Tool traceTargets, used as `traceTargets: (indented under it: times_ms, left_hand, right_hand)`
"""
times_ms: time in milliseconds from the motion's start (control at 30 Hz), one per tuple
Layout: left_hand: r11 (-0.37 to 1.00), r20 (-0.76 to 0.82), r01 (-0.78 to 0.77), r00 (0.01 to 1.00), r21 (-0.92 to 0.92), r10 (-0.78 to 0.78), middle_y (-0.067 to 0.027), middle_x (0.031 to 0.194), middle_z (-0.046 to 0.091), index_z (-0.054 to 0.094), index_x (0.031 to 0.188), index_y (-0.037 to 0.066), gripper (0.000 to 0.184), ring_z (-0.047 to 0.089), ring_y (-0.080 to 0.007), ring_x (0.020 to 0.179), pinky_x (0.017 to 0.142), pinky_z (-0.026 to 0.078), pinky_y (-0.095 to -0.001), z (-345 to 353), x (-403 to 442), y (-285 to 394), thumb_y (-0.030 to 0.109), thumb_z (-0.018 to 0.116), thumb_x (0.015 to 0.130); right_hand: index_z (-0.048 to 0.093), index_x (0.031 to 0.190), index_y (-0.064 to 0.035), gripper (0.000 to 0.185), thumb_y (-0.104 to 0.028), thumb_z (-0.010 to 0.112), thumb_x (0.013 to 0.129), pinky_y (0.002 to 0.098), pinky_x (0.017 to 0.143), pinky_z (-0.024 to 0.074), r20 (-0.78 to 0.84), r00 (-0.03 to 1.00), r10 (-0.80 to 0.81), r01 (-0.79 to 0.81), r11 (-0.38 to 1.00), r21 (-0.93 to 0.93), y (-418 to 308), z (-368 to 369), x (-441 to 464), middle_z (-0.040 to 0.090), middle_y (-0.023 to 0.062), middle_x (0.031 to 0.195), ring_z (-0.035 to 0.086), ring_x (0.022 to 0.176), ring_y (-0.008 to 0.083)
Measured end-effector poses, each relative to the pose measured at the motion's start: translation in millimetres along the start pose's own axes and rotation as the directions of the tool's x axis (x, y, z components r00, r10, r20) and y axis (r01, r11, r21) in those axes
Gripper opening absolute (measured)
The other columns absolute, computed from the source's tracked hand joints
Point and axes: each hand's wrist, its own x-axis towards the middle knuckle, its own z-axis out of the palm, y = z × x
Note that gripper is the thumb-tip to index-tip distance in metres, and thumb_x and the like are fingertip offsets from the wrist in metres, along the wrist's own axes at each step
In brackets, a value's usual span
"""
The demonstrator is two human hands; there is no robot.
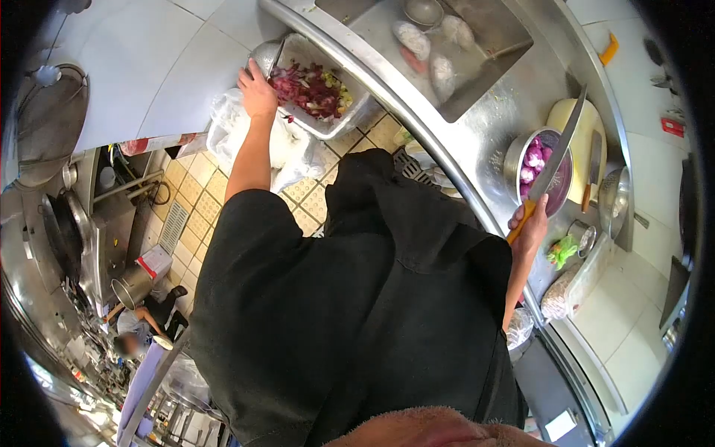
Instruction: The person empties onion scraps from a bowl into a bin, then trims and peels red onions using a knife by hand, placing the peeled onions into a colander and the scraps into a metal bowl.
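At the upper left, my left hand [258, 93] has its fingers on the edge of a tilted metal bowl [264, 54]. It is over the rim of a lined bin [357, 119] that holds dark red onion skins [302, 88] and some yellow-green scraps. My right hand [530, 222] grips the orange handle of a long kitchen knife [560, 153], its blade pointing up and away. Beneath the blade, on the steel counter, a metal pot [514, 165] contains several peeled purple onions [533, 155]. The blade hides part of the pot.
A round cutting board [562, 113] carries a second knife [594, 167]. The sink [514, 48] holds several wrapped bundles [442, 74]. Green-topped vegetables [562, 252] lie on the counter. A white plastic bag [287, 145] stands beside the bin. Another person [149, 316] is far off at lower left.
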Motion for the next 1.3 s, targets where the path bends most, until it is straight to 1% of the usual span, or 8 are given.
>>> traceTargets:
  times_ms: [400, 467, 733, 833, 867, 1067, 1167, 1300]
  left_hand:
    - [0.989, -0.333, 0.129, 0.931, -0.078, -0.148, -0.027, 0.147, 0.033, 0.023, 0.152, 0.008, 0.088, 0.043, -0.0442, 0.13, 0.094, 0.05, -0.0478, -53, 8, 32, 0.001, 0.065, 0.074]
    - [0.996, -0.273, -0.084, 0.959, -0.005, 0.079, -0.0278, 0.148, 0.031, 0.023, 0.152, 0.006, 0.089, 0.039, -0.0451, 0.133, 0.101, 0.045, -0.0487, -30, 1, 41, -0.002, 0.065, 0.073]
    - [0.988, -0.413, 0.089, 0.901, -0.123, -0.132, -0.0269, 0.149, 0.03, 0.024, 0.15, 0.001, 0.088, 0.035, -0.0462, 0.134, 0.105, 0.041, -0.0482, -50, 4, 37, -0.006, 0.065, 0.072]
    - [0.961, -0.269, -0.273, 0.923, 0.043, 0.275, -0.0222, 0.152, 0.032, 0.028, 0.148, -0.003, 0.078, 0.029, -0.0398, 0.142, 0.117, 0.026, -0.0441, 13, 10, -12, 0.003, 0.057, 0.076]
    - [0.973, -0.226, -0.176, 0.964, -0.151, 0.139, -0.0201, 0.154, 0.033, 0.029, 0.148, -0.003, 0.076, 0.025, -0.0351, 0.145, 0.12, 0.02, -0.0415, -15, 10, -2, 0.006, 0.054, 0.077]
    - [0.991, -0.247, 0.133, 0.96, -0.011, -0.132, -0.0215, 0.153, 0.03, 0.026, 0.15, -0.001, 0.083, 0.038, -0.0414, 0.136, 0.106, 0.042, -0.0453, -70, 2, 45, 0.002, 0.065, 0.077]
    - [0.95, -0.142, -0.295, 0.941, 0.101, 0.307, -0.0258, 0.151, 0.032, 0.027, 0.149, -0.002, 0.078, 0.043, -0.043, 0.132, 0.106, 0.043, -0.0447, -76, -5, 49, 0.0, 0.058, 0.078]
    - [0.903, -0.237, -0.153, 0.97, -0.4, 0.059, -0.0275, 0.137, 0.049, 0.041, 0.139, -0.006, 0.064, 0.05, -0.0378, 0.126, 0.103, 0.044, -0.0431, -59, 32, 11, -0.004, 0.049, 0.076]
  right_hand:
    - [0.048, 0.076, -0.009, 0.053, -0.056, 0.044, 0.1, 0.028, 0.041, 0.0366, -0.028, 1.0, 0.003, -0.005, 0.999, -0.053, 16, -14, -10, 0.045, 0.0026, 0.058, 0.043, 0.044, 0.0139]
    - [0.048, 0.076, -0.0091, 0.053, -0.057, 0.044, 0.1, 0.0279, 0.041, 0.0367, -0.018, 1.0, 0.01, -0.011, 0.999, -0.038, 17, -11, -7, 0.045, 0.0025, 0.058, 0.043, 0.044, 0.0138]
    - [0.049, 0.077, -0.011, 0.052, -0.058, 0.046, 0.099, 0.0267, 0.04, 0.0354, -0.025, 0.999, -0.026, 0.026, 1.0, 0.002, 14, 2, -4, 0.043, 0.0004, 0.056, 0.043, 0.043, 0.0121]
    - [0.05, 0.075, -0.0132, 0.051, -0.059, 0.047, 0.097, 0.0263, 0.038, 0.0337, -0.058, 0.997, 0.042, -0.042, 0.999, 0.006, 24, -4, 7, 0.041, -0.0017, 0.054, 0.041, 0.042, 0.0113]
    - [0.05, 0.073, -0.0141, 0.051, -0.06, 0.048, 0.097, 0.0263, 0.038, 0.0328, -0.094, 0.994, 0.054, -0.055, 0.998, -0.007, 24, -2, 7, 0.041, -0.0025, 0.054, 0.04, 0.041, 0.0111]
    - [0.054, 0.082, -0.0088, 0.046, -0.051, 0.048, 0.1, 0.0264, 0.041, 0.0364, -0.027, 0.999, -0.03, 0.031, 0.999, 0.022, 23, 1, -7, 0.048, 0.0007, 0.058, 0.044, 0.044, 0.0115]
    - [0.057, 0.089, -0.0083, 0.042, -0.048, 0.049, 0.1, 0.025, 0.041, 0.0357, 0.02, 1.0, -0.003, 0.001, 0.994, 0.105, 33, -3, -12, 0.049, 0.0001, 0.06, 0.044, 0.044, 0.01]
    - [0.062, 0.103, -0.0082, 0.03, -0.038, 0.059, 0.098, 0.0233, 0.041, 0.0354, -0.078, 0.996, -0.051, 0.061, 0.99, 0.13, 51, -25, -21, 0.048, -0.0017, 0.06, 0.043, 0.044, 0.0083]
